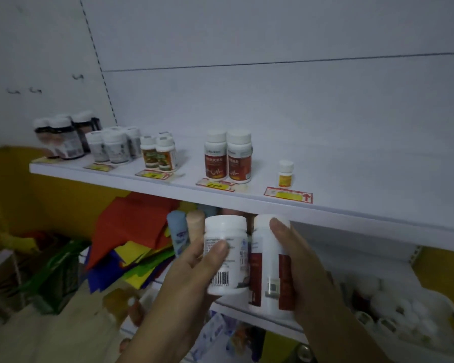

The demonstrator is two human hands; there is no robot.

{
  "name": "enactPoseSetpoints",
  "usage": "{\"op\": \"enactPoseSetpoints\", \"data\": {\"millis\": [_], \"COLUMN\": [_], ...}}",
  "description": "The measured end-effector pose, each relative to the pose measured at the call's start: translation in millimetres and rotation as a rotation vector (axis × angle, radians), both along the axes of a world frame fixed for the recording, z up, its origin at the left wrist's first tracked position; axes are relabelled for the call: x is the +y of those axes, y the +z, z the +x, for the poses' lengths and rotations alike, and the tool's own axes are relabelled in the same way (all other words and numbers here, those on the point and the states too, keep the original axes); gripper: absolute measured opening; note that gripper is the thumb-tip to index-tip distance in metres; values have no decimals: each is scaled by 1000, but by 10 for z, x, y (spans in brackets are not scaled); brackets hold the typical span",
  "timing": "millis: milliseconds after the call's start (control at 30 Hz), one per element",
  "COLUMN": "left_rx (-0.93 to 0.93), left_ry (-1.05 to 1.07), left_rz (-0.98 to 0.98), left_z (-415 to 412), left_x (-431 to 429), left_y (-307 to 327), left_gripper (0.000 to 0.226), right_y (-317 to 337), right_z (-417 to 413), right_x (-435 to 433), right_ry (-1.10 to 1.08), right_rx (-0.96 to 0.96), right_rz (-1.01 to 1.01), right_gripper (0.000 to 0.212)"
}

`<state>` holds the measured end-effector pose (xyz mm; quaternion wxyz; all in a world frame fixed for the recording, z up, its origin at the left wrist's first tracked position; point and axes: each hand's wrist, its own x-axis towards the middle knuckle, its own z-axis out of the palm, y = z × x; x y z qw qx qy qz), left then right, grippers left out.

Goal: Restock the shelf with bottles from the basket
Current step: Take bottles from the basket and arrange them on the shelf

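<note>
The left hand [189,271] wraps a white-capped bottle with a barcode label [224,255], thumb across its front, while the right hand [307,273] clasps a taller red-labelled bottle [269,265] beside it, the two bottles almost touching below the front edge of the white shelf [351,216]. On that shelf stand matching red-labelled bottles [228,157] behind a yellow price tag [215,185], with open space to their right. The containers look like light, rigid plastic with smooth labels that could slip; a grip round the mid-body seems safest. White-capped stock in a container [404,313] sits lower right.
</note>
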<state>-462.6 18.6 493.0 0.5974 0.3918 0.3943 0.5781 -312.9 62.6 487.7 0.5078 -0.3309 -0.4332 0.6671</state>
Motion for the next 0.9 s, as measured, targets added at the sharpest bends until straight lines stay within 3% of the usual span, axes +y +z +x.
{"op": "enactPoseSetpoints", "data": {"millis": [200, 400, 600, 700, 767, 833, 900], "left_rx": [-20, 20, -31, -40, -61, -113, -142], "left_ry": [-26, -81, -170, -196, -215, -236, -259], "left_rz": [56, 80, 83, 124, 138, 131, 139], "left_z": [-676, -1270, -1634, -1689, -1681, -1662, -1632], "left_x": [49, 148, 294, 384, 462, 564, 684], "left_y": [160, 192, 217, 232, 243, 262, 263], "left_gripper": [48, 60, 64, 59, 46, 39, 58], "right_y": [144, 213, 305, 336, 359, 358, 355], "right_z": [-580, -1261, -1577, -1655, -1659, -1608, -1554], "right_x": [123, 120, 166, 183, 198, 246, 329], "right_ry": [98, -16, -97, -98, -119, -152, -149], "right_rx": [22, -144, -74, -200, -239, -167, -76], "right_rz": [-6, 63, -22, 40, 81, 52, 4], "right_gripper": [55, 71, 56, 66, 57, 51, 50]}}
